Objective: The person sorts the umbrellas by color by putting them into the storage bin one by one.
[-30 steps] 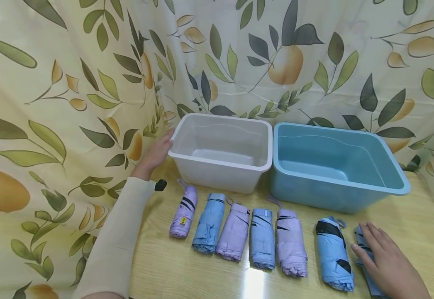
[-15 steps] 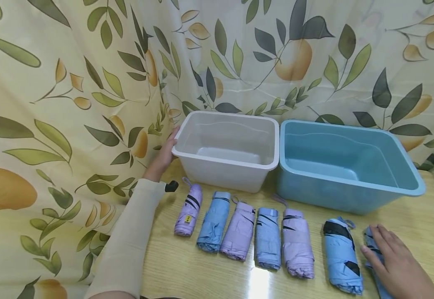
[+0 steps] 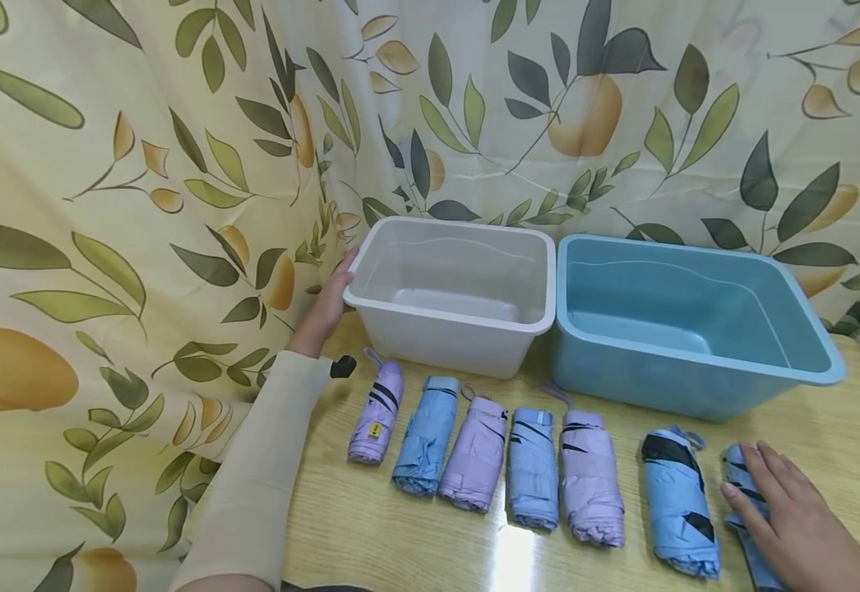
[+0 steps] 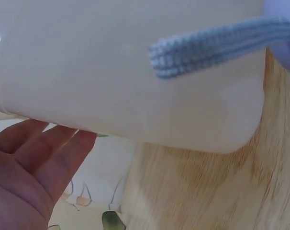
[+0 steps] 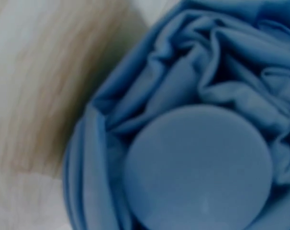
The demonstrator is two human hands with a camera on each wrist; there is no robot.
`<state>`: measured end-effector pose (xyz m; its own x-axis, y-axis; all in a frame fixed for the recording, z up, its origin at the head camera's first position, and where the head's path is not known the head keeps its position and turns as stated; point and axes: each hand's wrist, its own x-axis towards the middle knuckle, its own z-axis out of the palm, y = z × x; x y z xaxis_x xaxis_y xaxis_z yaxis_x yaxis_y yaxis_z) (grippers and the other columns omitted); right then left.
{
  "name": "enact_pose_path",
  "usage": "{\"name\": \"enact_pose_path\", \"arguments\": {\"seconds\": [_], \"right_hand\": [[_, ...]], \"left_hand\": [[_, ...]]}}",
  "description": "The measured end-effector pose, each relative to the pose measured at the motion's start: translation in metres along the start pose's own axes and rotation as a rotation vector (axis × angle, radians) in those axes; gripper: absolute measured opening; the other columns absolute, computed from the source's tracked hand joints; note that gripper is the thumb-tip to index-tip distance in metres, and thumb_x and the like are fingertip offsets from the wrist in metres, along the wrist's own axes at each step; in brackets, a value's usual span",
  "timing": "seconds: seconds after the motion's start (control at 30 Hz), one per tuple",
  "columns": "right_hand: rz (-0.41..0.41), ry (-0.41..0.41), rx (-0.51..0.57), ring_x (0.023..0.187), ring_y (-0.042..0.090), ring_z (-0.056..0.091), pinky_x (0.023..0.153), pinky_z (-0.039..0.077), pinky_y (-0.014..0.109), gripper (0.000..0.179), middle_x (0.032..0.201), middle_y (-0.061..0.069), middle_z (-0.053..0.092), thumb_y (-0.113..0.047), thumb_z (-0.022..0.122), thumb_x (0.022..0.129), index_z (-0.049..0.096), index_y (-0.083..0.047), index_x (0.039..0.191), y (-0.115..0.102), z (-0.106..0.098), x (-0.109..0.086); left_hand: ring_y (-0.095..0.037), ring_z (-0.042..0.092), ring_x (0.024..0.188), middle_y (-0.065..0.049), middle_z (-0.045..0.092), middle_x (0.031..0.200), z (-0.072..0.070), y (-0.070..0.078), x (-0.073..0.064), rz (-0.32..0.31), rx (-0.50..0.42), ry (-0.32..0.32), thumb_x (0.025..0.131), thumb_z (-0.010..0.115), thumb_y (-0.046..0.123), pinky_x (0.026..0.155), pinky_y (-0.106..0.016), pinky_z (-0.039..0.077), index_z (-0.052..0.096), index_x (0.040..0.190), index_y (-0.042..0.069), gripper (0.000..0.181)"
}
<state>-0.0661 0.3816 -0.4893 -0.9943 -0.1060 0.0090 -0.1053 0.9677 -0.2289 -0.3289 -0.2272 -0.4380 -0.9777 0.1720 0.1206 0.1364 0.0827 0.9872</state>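
The far-right blue umbrella (image 3: pixel 737 473) lies on the table (image 3: pixel 371 534) under the right hand (image 3: pixel 796 514), whose straight fingers rest loosely, probably steadying it. Six more umbrellas (image 3: pixel 534 470) form a row, seemingly within easy reach. The left hand (image 3: pixel 329 302), fingers straight, touches the white bin (image 3: pixel 448 345), perhaps bracing it.

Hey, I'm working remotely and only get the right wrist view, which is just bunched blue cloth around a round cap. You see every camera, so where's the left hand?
Observer: The left hand is at the left end of the white bin.
Operator: Okay, and what's next to that bin?
Observer: A blue bin stands just to its right in the head view.
Operator: I can't see the right hand in my view at all. Where is it?
Observer: The right hand lies over a folded blue umbrella, the rightmost one in the row.
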Motion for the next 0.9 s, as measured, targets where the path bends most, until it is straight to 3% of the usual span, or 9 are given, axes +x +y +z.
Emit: {"name": "enact_pose_path", "arguments": {"seconds": [0.13, 0.27, 0.4, 0.53, 0.63, 0.7, 0.8, 0.9], "right_hand": [[-0.003, 0.006, -0.009, 0.140, 0.050, -0.010, 0.109, -0.019, 0.050, 0.076, 0.150, 0.040, 0.004, -0.038, 0.042, 0.104, 0.004, 0.009, 0.150, -0.001, 0.000, -0.003], [0.013, 0.017, -0.009, 0.140, 0.051, -0.006, 0.109, -0.017, 0.051, 0.076, 0.151, 0.039, 0.005, -0.038, 0.042, 0.104, 0.006, 0.011, 0.150, 0.000, -0.003, -0.007], [0.042, 0.019, 0.029, 0.139, 0.054, 0.000, 0.110, -0.010, 0.058, 0.077, 0.151, 0.039, 0.007, -0.039, 0.042, 0.104, 0.006, 0.010, 0.150, 0.001, -0.011, -0.011], [0.108, -0.008, 0.070, 0.130, 0.060, 0.023, 0.101, 0.019, 0.071, 0.080, 0.146, 0.041, 0.020, -0.043, 0.044, 0.102, 0.007, 0.007, 0.152, -0.001, -0.027, -0.011], [0.219, -0.056, 0.098, 0.112, 0.063, 0.043, 0.079, 0.040, 0.069, 0.083, 0.136, 0.044, 0.033, -0.048, 0.045, 0.101, 0.013, 0.010, 0.150, 0.002, -0.041, -0.019], [0.292, -0.093, 0.171, 0.105, 0.062, 0.049, 0.071, 0.047, 0.062, 0.084, 0.131, 0.045, 0.038, -0.050, 0.044, 0.100, 0.015, 0.013, 0.148, 0.006, -0.048, -0.019], [0.355, -0.129, 0.380, 0.104, 0.055, 0.055, 0.070, 0.055, 0.050, 0.082, 0.132, 0.045, 0.038, -0.046, 0.041, 0.102, 0.015, 0.018, 0.145, 0.015, -0.056, -0.019], [0.389, -0.168, 0.581, 0.094, 0.032, 0.064, 0.072, 0.058, 0.040, 0.080, 0.133, 0.045, 0.034, -0.043, 0.038, 0.104, 0.013, 0.021, 0.144, 0.026, -0.061, -0.017]], "left_hand": [[-0.033, 0.047, 0.100, -0.011, 0.031, 0.153, 0.002, -0.002, 0.000, -0.012, -0.031, 0.021, 0.100, 0.023, 0.018, 0.074, -0.033, 0.046, 0.018, 0.158, 0.023, 0.058], [-0.034, 0.046, 0.102, -0.020, 0.036, 0.146, 0.006, 0.001, 0.000, -0.019, -0.075, 0.012, 0.100, 0.023, 0.016, 0.072, -0.030, 0.046, 0.018, 0.158, 0.022, 0.058], [-0.038, 0.043, 0.108, -0.021, 0.031, 0.150, 0.011, 0.017, -0.008, -0.042, -0.081, -0.005, 0.099, 0.022, 0.013, 0.074, -0.030, 0.046, 0.015, 0.158, 0.018, 0.059], [-0.039, 0.043, 0.108, -0.011, 0.022, 0.158, 0.010, 0.032, -0.017, -0.045, -0.051, -0.007, 0.099, 0.022, 0.011, 0.076, -0.032, 0.045, 0.012, 0.158, 0.017, 0.060], [-0.035, 0.046, 0.102, -0.011, 0.022, 0.158, 0.013, 0.029, -0.018, -0.045, -0.054, -0.027, 0.099, 0.023, 0.011, 0.075, -0.032, 0.046, 0.011, 0.158, 0.017, 0.061], [-0.031, 0.048, 0.098, -0.017, 0.028, 0.153, 0.012, 0.028, -0.017, -0.049, -0.055, -0.029, 0.099, 0.023, 0.012, 0.074, -0.031, 0.046, 0.011, 0.158, 0.017, 0.060], [-0.029, 0.049, 0.096, -0.025, 0.034, 0.147, 0.014, 0.028, -0.014, -0.041, -0.052, -0.031, 0.099, 0.023, 0.012, 0.074, -0.030, 0.046, 0.011, 0.158, 0.016, 0.060], [-0.032, 0.048, 0.099, -0.025, 0.033, 0.146, 0.017, 0.030, -0.012, -0.029, -0.064, -0.022, 0.099, 0.023, 0.012, 0.073, -0.030, 0.046, 0.013, 0.158, 0.016, 0.060]]}}
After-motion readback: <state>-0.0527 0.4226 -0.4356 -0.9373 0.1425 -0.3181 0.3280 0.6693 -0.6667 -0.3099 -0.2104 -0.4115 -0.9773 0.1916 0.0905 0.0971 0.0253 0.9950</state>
